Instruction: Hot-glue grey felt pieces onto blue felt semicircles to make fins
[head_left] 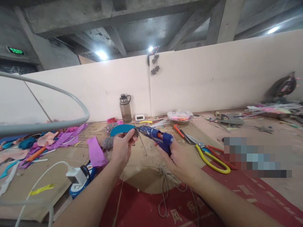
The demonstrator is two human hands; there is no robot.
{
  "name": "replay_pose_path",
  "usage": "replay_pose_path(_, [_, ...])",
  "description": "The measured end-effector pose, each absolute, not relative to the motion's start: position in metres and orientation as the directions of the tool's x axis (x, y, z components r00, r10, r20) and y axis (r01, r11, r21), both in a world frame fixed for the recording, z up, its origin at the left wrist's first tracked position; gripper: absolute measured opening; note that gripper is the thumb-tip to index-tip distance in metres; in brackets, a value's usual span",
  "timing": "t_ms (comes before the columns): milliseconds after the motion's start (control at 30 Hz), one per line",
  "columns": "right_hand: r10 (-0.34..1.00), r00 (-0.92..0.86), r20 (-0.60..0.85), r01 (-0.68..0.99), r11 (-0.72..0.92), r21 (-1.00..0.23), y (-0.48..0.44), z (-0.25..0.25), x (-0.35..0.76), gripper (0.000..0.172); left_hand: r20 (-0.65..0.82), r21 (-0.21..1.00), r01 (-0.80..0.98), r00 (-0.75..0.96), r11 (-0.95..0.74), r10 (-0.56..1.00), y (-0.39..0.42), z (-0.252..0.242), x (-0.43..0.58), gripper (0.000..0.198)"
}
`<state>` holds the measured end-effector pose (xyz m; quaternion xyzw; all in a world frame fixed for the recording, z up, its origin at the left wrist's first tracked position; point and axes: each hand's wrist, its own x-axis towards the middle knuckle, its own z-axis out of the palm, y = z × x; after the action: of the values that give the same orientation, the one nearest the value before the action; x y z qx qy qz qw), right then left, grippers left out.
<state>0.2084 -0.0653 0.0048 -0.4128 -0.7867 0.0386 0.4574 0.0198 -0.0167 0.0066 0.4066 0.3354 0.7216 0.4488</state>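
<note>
My left hand (125, 141) pinches a curved blue felt piece (122, 129) with a grey part at its right end. A blue glue gun (156, 135) is in my right hand (171, 156), its fingers wrapped round the handle. The gun's nozzle points left and meets or nearly meets the grey end of the felt; I cannot tell which. A thin grey string hangs below that spot. Loops of grey cord (164, 186) lie on the cardboard beneath my right wrist. Behind my left hand sits a ball of grey yarn (107, 142).
Scissors with yellow and red handles (213, 160) and an orange cutter (179, 130) lie right. A power strip (81, 184) with a white plug stands left, near felt scraps (97, 151). A bottle (125, 110), a small clock (139, 117) and a bowl (180, 119) line the back. A grey tube (47, 126) crosses the left.
</note>
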Motion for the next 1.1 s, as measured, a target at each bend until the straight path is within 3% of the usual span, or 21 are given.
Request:
replay_pose_path(400, [0.700, -0.241, 0.672, 0.616, 0.645, -0.451, -0.064, -0.002, 0.207, 0.020, 0.326, 0.853, -0.337, -0.256, -0.400, 0.910, -0.019, 0.007, 0.020, 0.020])
replay_pose_path(1100, [0.623, -0.271, 0.733, 0.562, 0.721, -0.405, -0.060, -0.011, 0.208, 0.036, 0.332, 0.844, -0.353, -0.250, -0.405, 0.910, -0.018, 0.006, 0.019, 0.020])
